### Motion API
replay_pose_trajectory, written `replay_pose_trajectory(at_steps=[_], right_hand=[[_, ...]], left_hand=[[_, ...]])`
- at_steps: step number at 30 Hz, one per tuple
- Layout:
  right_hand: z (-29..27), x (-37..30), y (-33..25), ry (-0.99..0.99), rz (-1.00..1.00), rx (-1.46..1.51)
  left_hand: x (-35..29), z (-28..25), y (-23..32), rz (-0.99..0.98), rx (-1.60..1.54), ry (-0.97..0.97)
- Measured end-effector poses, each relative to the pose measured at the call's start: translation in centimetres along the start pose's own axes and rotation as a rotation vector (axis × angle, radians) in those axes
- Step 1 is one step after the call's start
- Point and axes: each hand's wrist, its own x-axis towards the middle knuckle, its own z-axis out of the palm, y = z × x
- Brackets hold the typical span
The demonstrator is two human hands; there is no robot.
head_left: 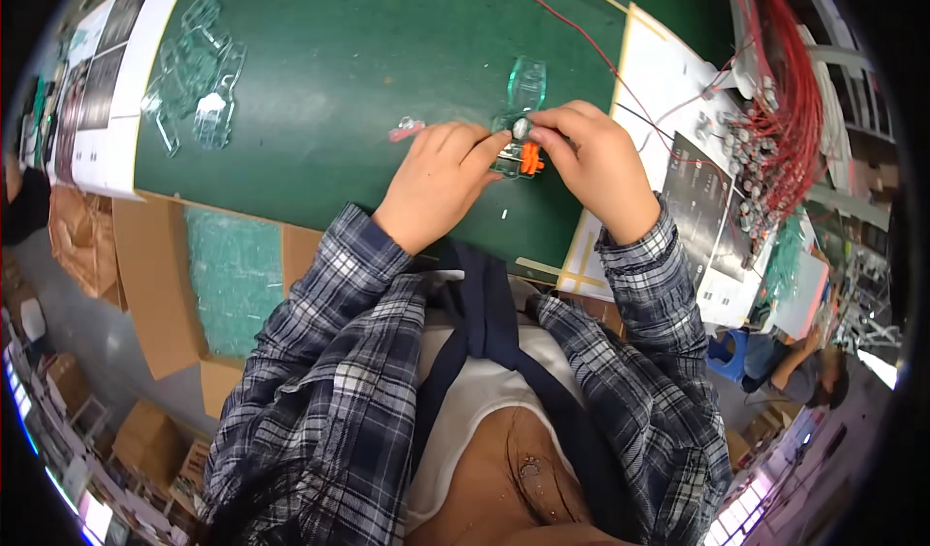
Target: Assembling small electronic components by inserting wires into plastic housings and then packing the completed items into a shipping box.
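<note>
A clear greenish plastic casing lies on the green tabletop in front of me, its upper part stretched away from me. My left hand is closed on the near part of this casing from the left, fingertips at its edge. From the right, the thumb and forefinger of my right hand pinch at a small round silvery part in the casing. Below those fingers an orange toothed piece sits in the casing. A small pinkish clear piece rests just beyond my left hand.
Several clear casings are heaped at the table's left. Below that edge stands a cardboard box of clear greenish parts. On the right hang bundled red wires with small metal parts. A person sits at far right.
</note>
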Motion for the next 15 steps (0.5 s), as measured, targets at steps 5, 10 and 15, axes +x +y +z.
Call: replay_pose_trajectory(at_steps=[5,10,15], right_hand=[[0.9,0.7,-0.4,0.002,-0.078,-0.149],[0.4,1.2,-1.1,-0.127,-0.112,-0.278],[0.5,1.1,-1.0,-0.155,-0.080,-0.411]], left_hand=[[-0.5,0.2,0.1,0.007,-0.046,0.070],[-0.3,0.1,0.3,0.047,0.001,0.061],[-0.1,-0.1,0.2,0.103,0.074,0.030]])
